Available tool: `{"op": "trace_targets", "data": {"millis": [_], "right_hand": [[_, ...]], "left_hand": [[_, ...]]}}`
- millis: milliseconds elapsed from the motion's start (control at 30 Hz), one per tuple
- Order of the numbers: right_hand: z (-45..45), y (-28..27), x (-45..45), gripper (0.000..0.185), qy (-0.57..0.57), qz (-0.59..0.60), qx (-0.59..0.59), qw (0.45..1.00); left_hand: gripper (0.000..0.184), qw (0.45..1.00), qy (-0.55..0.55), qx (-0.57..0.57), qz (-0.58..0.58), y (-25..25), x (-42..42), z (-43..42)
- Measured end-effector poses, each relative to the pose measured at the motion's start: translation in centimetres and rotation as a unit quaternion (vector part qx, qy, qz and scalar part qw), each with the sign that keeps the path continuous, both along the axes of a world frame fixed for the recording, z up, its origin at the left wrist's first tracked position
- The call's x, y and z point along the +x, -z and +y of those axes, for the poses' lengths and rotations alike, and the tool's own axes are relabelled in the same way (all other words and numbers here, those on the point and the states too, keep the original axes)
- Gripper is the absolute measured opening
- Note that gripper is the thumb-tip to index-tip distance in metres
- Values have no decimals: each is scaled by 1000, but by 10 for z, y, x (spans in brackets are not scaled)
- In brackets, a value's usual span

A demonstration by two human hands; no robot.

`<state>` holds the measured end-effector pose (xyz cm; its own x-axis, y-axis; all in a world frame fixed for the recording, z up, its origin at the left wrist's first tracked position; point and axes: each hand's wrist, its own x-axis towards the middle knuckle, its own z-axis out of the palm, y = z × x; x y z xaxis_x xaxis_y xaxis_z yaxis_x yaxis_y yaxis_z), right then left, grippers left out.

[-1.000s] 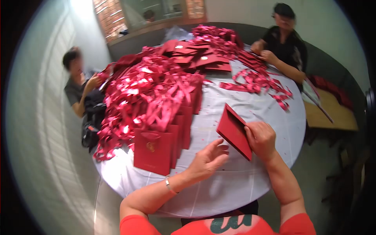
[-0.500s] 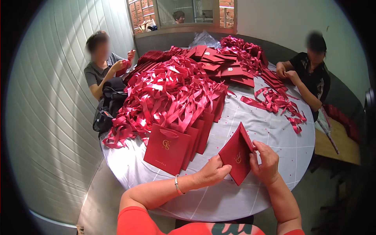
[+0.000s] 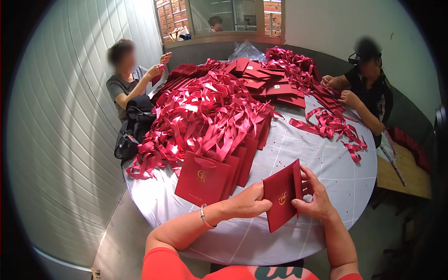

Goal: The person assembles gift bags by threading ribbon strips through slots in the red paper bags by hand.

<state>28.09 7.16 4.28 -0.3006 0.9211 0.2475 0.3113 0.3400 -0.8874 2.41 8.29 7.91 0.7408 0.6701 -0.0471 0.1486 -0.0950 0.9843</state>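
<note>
Between my hands is a red paper gift bag (image 3: 281, 198) with a gold emblem, held above the near side of the table. My left hand (image 3: 249, 200) grips its left edge, the thumb on the front and the fingers hidden behind. My right hand (image 3: 316, 193) holds the right side, with the thumb at the front edge and the fingers around the back. Just left of my hands, several finished-looking red bags with ribbon handles (image 3: 203, 177) lie overlapped on the cloth, the front one showing a gold emblem.
A large heap of red ribbons (image 3: 200, 112) covers the table's left half. Stacked red bags (image 3: 275, 86) lie at the back, and loose ribbons (image 3: 326, 123) at the right. One person (image 3: 126, 77) sits at the left, another (image 3: 371, 86) at the right, both handling red items.
The bag in my hands has turned more upright and sits slightly lower, its front facing me more. My right thumb has moved onto its front edge. The co-workers' hands have shifted.
</note>
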Motion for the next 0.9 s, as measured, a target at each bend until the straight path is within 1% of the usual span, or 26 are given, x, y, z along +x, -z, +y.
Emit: {"op": "trace_targets", "data": {"millis": [33,67,100,133,167,200,233,267,300,333,367,400,467,500,567,600,667,733,767,833,900], "right_hand": [[-2,-2,0,98,-5,19,-21,1000],[-2,-2,0,104,-10,38,-43,998],[-2,1,0,104,-9,38,-42,998],[0,6,0,107,8,83,-38,996],[2,10,0,110,25,128,-34,991],[4,11,0,109,54,145,-25,988],[5,12,-1,109,56,145,-23,988],[6,12,-1,108,82,138,-25,987],[7,11,0,107,108,131,-25,985],[7,12,-1,107,109,130,-23,985],[7,14,-1,106,121,113,-16,986],[7,15,-1,105,133,97,-10,986],[6,14,-4,104,136,95,-5,986],[5,14,-5,104,140,93,1,986],[5,14,-5,104,143,92,1,985],[5,14,-5,104,147,90,3,985],[6,15,-7,104,153,75,9,985],[4,18,-8,105,167,58,12,984],[5,18,-8,105,170,47,14,984],[8,27,-5,106,179,19,21,983],[9,32,-4,106,182,11,23,983]], "left_hand": [[42,1000,1,1,1,5,1,0],[41,997,-32,3,-68,16,4,1],[39,988,-65,6,-138,24,7,1],[39,988,-64,7,-137,30,9,3],[37,984,-109,-4,-144,35,12,5],[35,977,-154,-15,-149,37,14,5],[32,973,-197,44,-115,36,15,4],[32,973,-195,46,-115,35,15,5],[31,976,-200,42,-77,34,14,6],[30,977,-205,38,-40,34,14,7],[26,971,-230,50,-35,35,15,6],[26,971,-230,51,-36,37,16,8],[23,957,-257,131,-32,45,15,11],[23,957,-258,129,-32,43,15,10],[20,960,-257,105,24,37,14,9],[20,961,-255,104,24,39,13,10],[18,959,-240,147,22,45,10,12],[16,964,-247,89,-27,45,11,12],[14,971,-237,24,-27,42,9,13],[13,971,-235,-25,-35,37,9,14],[14,973,-211,-80,-43,32,5,16]]}}
